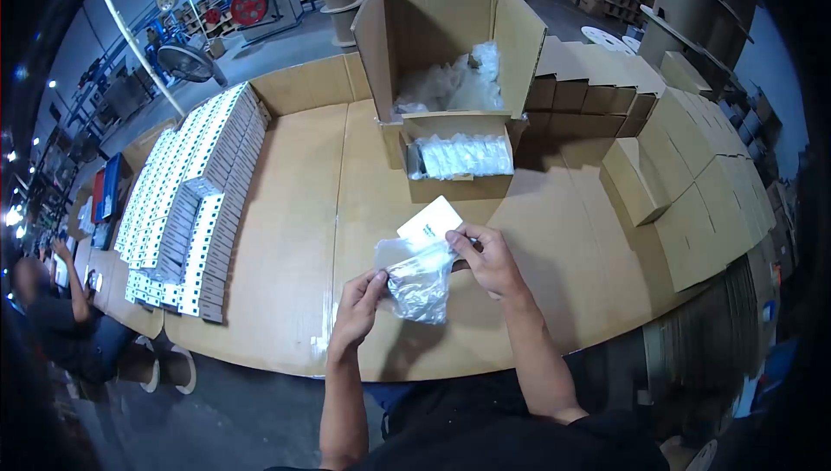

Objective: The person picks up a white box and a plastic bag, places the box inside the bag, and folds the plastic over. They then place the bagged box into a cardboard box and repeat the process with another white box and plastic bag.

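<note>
In front of me a clear plastic bag [420,291] is held up over the cardboard-covered table. A flat white box [435,217] with rounded corners sticks out of the bag's upper end; how far it reaches inside is hard to see. My left hand [355,305] pinches the bag's left edge between thumb and fingers. With thumb on top, my right hand [490,260] grips the white box at its right side, by the bag's mouth. Just beyond stands a small open carton [459,190], holding a row of items [463,158] in clear plastic.
Behind the carton is a large open box [441,21] with loose plastic bags [459,81]. White boxes [195,185] are stacked at left. Brown cartons [718,185] line the right side, one carton [636,181] standing apart. Another person [65,306] sits at far left.
</note>
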Available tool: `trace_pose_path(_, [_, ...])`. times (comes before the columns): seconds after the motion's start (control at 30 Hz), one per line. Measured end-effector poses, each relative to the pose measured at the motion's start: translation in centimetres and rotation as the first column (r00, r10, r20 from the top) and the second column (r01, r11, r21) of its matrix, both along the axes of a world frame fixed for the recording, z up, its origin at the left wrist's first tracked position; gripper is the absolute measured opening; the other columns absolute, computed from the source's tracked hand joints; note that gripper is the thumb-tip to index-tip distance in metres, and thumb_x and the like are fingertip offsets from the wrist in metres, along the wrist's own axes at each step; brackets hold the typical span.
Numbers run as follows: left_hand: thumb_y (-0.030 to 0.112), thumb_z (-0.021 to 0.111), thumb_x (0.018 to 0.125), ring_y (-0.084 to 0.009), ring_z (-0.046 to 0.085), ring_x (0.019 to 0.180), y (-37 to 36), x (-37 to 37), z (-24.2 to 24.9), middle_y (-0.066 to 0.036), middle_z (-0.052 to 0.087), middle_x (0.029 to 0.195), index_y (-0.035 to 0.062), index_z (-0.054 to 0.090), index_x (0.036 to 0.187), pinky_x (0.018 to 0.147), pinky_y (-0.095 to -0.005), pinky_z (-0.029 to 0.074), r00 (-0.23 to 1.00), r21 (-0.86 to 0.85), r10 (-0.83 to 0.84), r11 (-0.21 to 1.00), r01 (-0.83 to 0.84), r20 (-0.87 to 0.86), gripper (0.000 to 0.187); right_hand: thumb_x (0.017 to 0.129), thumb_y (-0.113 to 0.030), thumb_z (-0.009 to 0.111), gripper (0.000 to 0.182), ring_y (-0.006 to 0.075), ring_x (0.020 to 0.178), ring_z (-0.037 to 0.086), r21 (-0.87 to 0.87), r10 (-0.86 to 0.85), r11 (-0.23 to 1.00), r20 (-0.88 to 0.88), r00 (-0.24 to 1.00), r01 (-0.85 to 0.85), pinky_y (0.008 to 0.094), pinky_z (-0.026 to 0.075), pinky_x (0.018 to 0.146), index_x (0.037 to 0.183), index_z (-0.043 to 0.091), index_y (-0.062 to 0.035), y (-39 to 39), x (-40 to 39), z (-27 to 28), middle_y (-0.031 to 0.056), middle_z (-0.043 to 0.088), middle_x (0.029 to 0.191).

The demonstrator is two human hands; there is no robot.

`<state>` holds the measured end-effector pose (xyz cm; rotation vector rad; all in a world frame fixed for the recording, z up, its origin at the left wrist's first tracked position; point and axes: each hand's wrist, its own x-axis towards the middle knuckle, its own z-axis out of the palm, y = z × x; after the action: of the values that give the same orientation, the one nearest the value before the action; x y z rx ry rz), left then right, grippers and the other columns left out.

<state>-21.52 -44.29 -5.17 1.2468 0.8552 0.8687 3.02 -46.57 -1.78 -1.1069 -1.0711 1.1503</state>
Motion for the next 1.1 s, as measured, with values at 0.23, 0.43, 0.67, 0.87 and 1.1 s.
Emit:
trace_pose_path(0.23, [0.024,0.051,0.107,-0.0054,0.051,0.079,-1.0,1.1,1.0,0.003,0.061,0.086,-0.0022,0.068,0.103,0.073,-0.0227,0.042,0.998,0.079,0.046,0.996,-0.044,-0.031,0.031,0.094,-0.031,0.074,0.033,0.0108,0.072,0.068,0.083,-0.133,0.99,0.294,0.946,0.113,0.0253,0.058,0.06,0.1,0.07,0.0013,-1.5,0.2,-0.1,0.0072,0.067,0.096])
trace_pose_path(0.43, [0.025,0.049,0.107,-0.0082,0.051,0.081,-1.4,1.9,-0.5,0.002,0.062,0.087,-0.0039,0.068,0.106,0.076,-0.0256,0.043,0.999,0.043,0.037,0.998,-0.037,-0.013,0.035,0.094,-0.037,0.074,0.04,0.0099,0.069,0.067,-0.112,-0.141,0.979,0.233,0.962,0.17,0.0257,0.054,0.059,0.11,0.072,-0.0002,-2.2,0.4,-2.9,0.0059,0.069,0.084])
trace_pose_path(0.67, [0.024,0.048,0.106,-0.0084,0.049,0.081,-2.3,2.5,-0.1,0.002,0.06,0.083,-0.0036,0.069,0.103,0.076,-0.0253,0.04,0.998,0.007,0.042,0.999,-0.042,-0.044,0.035,0.098,-0.031,0.068,0.032,0.0056,0.067,0.052,-0.166,-0.084,0.984,-0.074,0.994,0.071,0.0243,0.043,0.06,0.1,0.073,0.0012,-2.0,0.2,-4.0,-0.0015,0.065,0.076])
trace_pose_path(0.87, [0.005,0.054,0.097,-0.0183,0.062,0.093,-1.3,0.9,0.5,-0.01,0.067,0.102,-0.0021,0.067,0.112,0.078,-0.0324,0.048,0.942,0.394,0.278,0.9,-0.187,-0.187,0.02,0.1,-0.022,0.063,0.022,0.0085,0.076,0.058,-0.201,-0.166,0.975,-0.362,0.917,0.097,0.025,0.047,0.069,0.096,0.07,-0.0011,-1.2,1.5,-5.9,0.0009,0.065,0.083])
trace_pose_path(1.1, [0.003,0.08,0.064,-0.0336,0.055,0.122,0.8,2.8,3.7,-0.008,0.062,0.127,0.0124,0.072,0.107,0.096,-0.0445,0.05,0.848,0.851,0.333,0.474,0.227,-0.411,0.044,0.102,-0.027,0.06,0.027,0.0123,0.081,0.061,-0.329,-0.112,0.944,-0.413,0.904,-0.034,0.0277,0.05,0.076,0.098,0.069,-0.0021,-2.4,0.4,-5.2,0.0032,0.065,0.093])
